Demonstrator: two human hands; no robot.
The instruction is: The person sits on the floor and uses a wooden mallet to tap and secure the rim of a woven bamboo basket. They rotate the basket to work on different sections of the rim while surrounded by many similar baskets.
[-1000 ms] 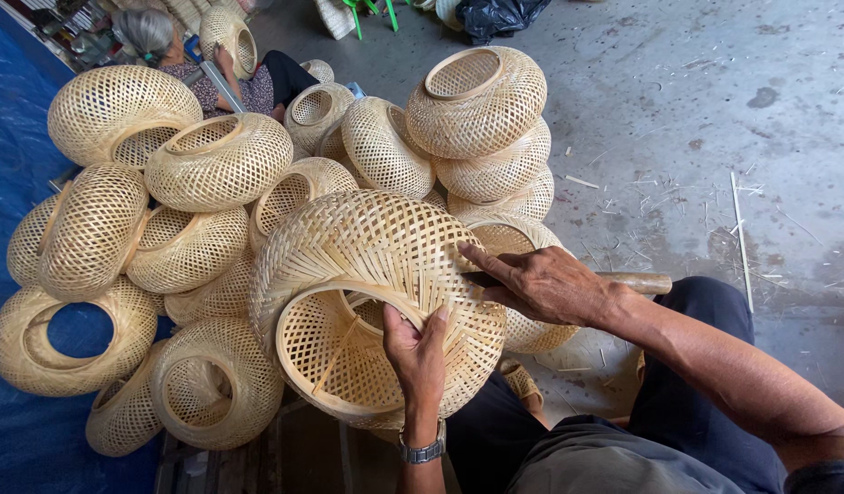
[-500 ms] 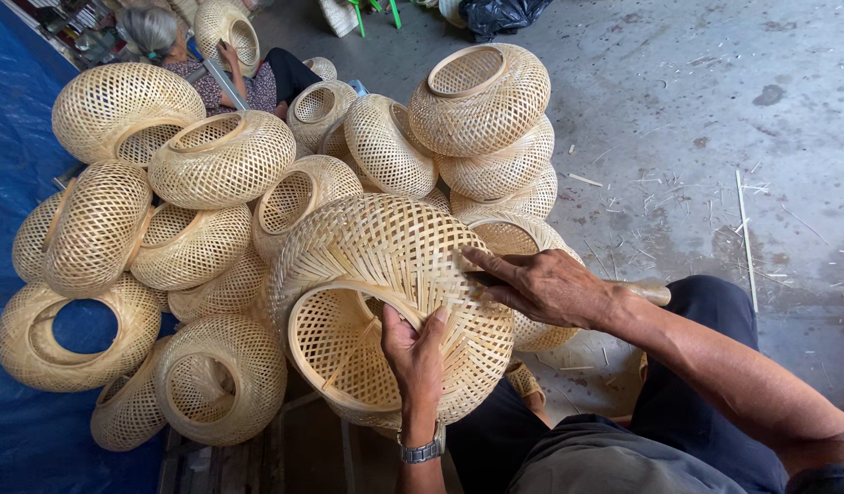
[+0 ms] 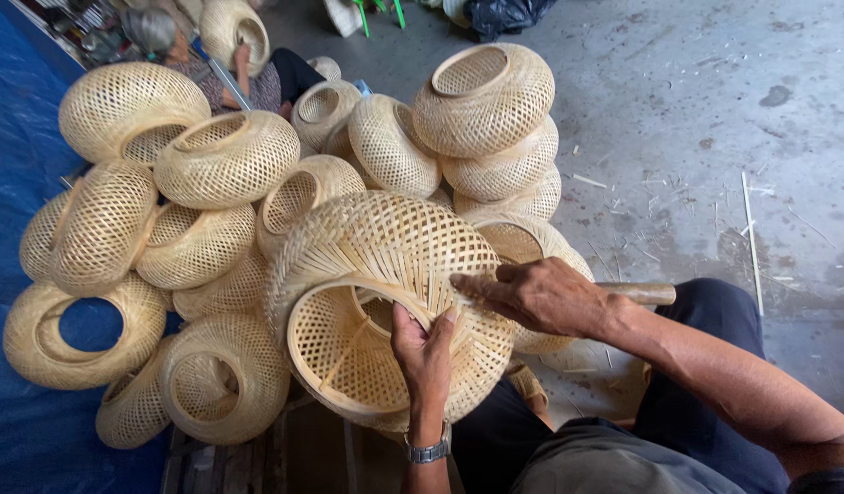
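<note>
Palm-down, right hand [image 3: 541, 295] presses basket [image 3: 385, 302].

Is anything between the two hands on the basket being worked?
Only basket weave: the head view shows left hand on the rim and right hand on the side, apart.

the woven bamboo basket [image 3: 394, 293] is sitting tilted on its side in front of the person, its round opening facing down-left toward the camera. it is pale straw in colour, bulging and rounded, with an open lattice weave across the body and long flat strips fanning in toward a smooth rim around the mouth. through the opening the latticed inside is showing. the left hand [image 3: 424, 352] is gripping the rim at its lower right, and the right hand [image 3: 536, 295] is pressing on the outer wall.
</note>
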